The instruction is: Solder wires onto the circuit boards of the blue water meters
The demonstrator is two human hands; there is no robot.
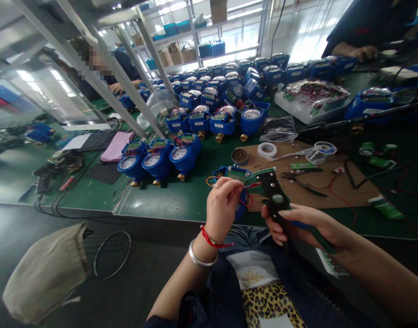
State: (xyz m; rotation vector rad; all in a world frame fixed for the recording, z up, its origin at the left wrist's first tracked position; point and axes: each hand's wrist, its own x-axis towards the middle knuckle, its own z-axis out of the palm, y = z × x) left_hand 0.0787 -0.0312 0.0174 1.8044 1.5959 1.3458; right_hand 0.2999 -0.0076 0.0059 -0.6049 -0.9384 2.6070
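My right hand (297,223) is wrapped around the handles of a wire stripper (276,196) with a black and green body. Its jaws point left, toward my left hand (224,198). Thumb and fingers of that left hand pinch thin red wires (251,186) at the stripper's jaws. Below and behind the hands sits a blue water meter (241,210) with an opened top, partly hidden by my left hand. Its green circuit board (234,173) shows, and an orange wire loops out beside it.
Three blue meters (156,159) stand to the left, with many more in rows behind. On the cardboard (332,182) lie pliers (306,182), white tape (266,150), a solder spool (323,149) and a round tin (239,156). Co-workers' hands (366,52) show at the far side.
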